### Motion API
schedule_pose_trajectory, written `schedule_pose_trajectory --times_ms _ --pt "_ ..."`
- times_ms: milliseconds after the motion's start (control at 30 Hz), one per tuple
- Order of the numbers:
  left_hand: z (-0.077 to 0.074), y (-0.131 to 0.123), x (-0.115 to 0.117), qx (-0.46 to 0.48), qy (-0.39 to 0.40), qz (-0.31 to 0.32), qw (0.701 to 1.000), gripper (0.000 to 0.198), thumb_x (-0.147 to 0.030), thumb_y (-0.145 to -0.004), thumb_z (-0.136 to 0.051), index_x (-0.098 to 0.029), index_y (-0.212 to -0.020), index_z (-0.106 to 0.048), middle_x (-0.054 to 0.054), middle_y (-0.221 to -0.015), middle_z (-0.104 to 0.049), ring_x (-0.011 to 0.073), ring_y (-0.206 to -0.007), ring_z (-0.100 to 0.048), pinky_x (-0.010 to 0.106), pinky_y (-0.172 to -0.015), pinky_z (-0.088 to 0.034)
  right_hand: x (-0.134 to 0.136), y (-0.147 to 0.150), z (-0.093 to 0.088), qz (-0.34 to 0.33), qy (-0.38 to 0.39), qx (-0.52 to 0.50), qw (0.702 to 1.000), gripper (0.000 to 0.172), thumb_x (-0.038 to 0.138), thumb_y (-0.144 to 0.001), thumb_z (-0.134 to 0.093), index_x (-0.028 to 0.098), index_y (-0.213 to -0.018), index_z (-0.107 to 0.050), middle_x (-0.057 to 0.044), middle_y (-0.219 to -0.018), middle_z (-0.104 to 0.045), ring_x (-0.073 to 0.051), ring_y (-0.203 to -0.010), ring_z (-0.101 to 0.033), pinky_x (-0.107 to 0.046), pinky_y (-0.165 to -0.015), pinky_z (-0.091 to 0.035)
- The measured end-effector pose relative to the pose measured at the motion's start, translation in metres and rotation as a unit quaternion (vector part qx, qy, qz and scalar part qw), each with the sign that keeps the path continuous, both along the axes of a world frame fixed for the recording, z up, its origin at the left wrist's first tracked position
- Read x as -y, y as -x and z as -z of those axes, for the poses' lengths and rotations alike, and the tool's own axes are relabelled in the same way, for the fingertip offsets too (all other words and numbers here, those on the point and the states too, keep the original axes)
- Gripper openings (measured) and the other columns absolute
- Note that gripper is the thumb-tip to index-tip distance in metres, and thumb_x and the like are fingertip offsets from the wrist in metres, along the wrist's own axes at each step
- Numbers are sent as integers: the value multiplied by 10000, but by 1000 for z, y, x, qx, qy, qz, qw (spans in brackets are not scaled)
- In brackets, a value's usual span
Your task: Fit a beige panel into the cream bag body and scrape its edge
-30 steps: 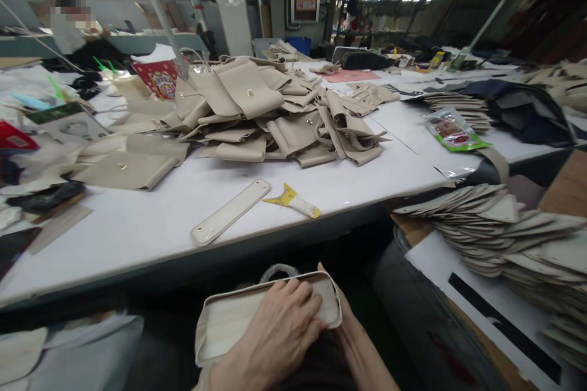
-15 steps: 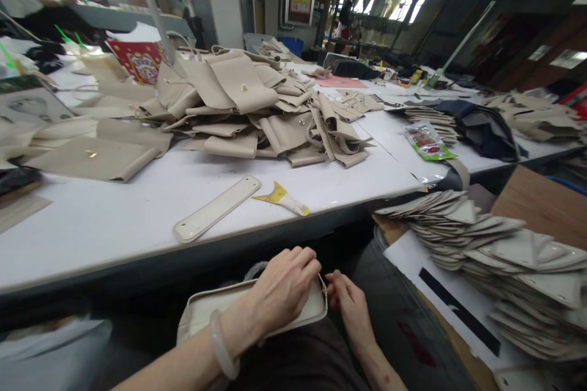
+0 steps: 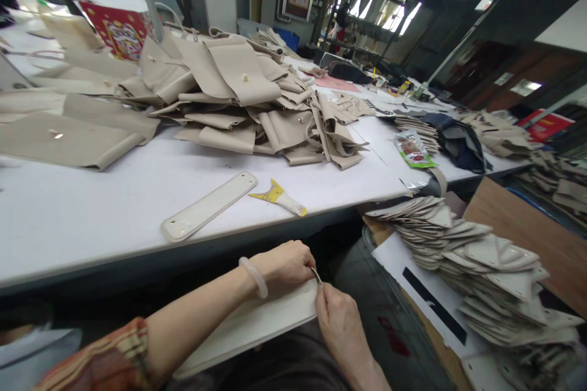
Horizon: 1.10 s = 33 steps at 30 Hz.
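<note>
1. The white-topped table (image 3: 114,214) stands before the person; the cream case (image 3: 257,327) lies below its near edge, on the person's lap.
2. The left hand (image 3: 293,261), just below the table's near edge, is curled nearly closed on the case's right-end rim; its fingertips are hidden. A pale bangle (image 3: 254,277) circles the wrist.
3. The right hand (image 3: 342,317), also below the table's edge, has thumb and fingers pinched together at that rim, just beside the left.
4. Near the table's front edge lie a cream strip (image 3: 208,206) with holes at its ends and a yellow-and-white tool (image 3: 277,197).
5. Farther back on the table is a heap of beige pieces (image 3: 229,91).
6. Right of the table's near edge, flat cream pieces (image 3: 486,269) are stacked.
</note>
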<state>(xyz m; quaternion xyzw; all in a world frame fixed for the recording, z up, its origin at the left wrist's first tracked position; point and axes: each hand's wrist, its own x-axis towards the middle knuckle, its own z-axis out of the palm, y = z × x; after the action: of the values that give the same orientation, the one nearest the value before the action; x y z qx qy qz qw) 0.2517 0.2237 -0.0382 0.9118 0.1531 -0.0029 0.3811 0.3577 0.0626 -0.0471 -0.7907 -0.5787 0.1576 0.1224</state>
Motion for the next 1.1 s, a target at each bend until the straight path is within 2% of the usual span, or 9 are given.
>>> schedule_pose_trajectory --times_ms 200,367,467,567,633,733,833,900,1100 --pt "11 -2 -11 -18 55 8 998 323 -199 -727 -549 -254 -940 -786 21 -892 -772 200 -808 -700 248 -735 -514 -1 10 -3 1 -22 -61 998 424 309 -1027 -260 163 -856 -620 -112 -789 -674 -197 -710 -655 -258 -656 -399" --pt "6 -3 -20 -33 73 58 995 354 -233 -709 -589 -282 -1006 -776 0 -937 -772 194 -829 -698 252 -779 -512 3 10 -13 35 -21 -171 984 450 427 -1015 -311 159 -1072 -668 -121 -905 -695 -232 -821 -658 -272 -721 -447" --pt "1 -1 -22 -33 70 81 994 342 -293 -742 -613 -286 -1050 -764 9 -966 -768 203 -862 -688 260 -786 -503 5 -2 -8 61 -4 -294 954 481 515 -994 -369 163 -1051 -692 -88 -897 -691 -230 -832 -635 -276 -722 -449" --pt "0 1 -25 -42 78 98 991 356 -365 -754 -648 -279 -1082 -753 18 -953 -765 211 -855 -681 262 -756 -500 4 -17 9 97 9 -422 901 558 594 -959 -412 124 -913 -709 -62 -801 -658 -218 -793 -592 -277 -692 -437" --pt "1 1 -26 -48 86 105 990 378 -360 -744 -667 -279 -1104 -744 17 -974 -760 212 -874 -676 255 -756 -497 3 -22 19 106 9 -459 882 577 619 -934 -451 107 -856 -704 -48 -763 -635 -206 -773 -565 -277 -688 -425" --pt "5 1 -28 -56 99 113 987 406 -340 -731 -685 -283 -1131 -730 9 -1004 -751 211 -902 -666 248 -768 -493 2 -21 26 100 8 -452 886 572 622 -936 -440 115 -901 -704 -38 -776 -627 -199 -787 -555 -277 -706 -415" --pt "8 0 -31 -69 112 124 984 429 -346 -732 -691 -281 -1156 -716 8 -1001 -746 213 -906 -661 251 -768 -488 1 -14 22 87 18 -385 919 562 610 -958 -378 143 -984 -689 -45 -829 -642 -199 -801 -561 -279 -706 -411" --pt "11 -1 -34 -83 123 132 980 447 -347 -729 -698 -279 -1170 -707 11 -1016 -743 217 -923 -659 259 -786 -486 -1 -10 20 84 30 -340 936 542 595 -965 -360 152 -961 -673 -49 -823 -641 -190 -763 -557 -280 -678 -394" --pt "10 0 -41 -113 157 166 967 548 -367 -710 -705 -244 -1242 -658 29 -1130 -721 255 -1017 -649 308 -894 -488 -7 -5 22 107 32 -333 936 488 533 -977 -378 140 -859 -642 -33 -738 -587 -158 -682 -508 -273 -609 -345"
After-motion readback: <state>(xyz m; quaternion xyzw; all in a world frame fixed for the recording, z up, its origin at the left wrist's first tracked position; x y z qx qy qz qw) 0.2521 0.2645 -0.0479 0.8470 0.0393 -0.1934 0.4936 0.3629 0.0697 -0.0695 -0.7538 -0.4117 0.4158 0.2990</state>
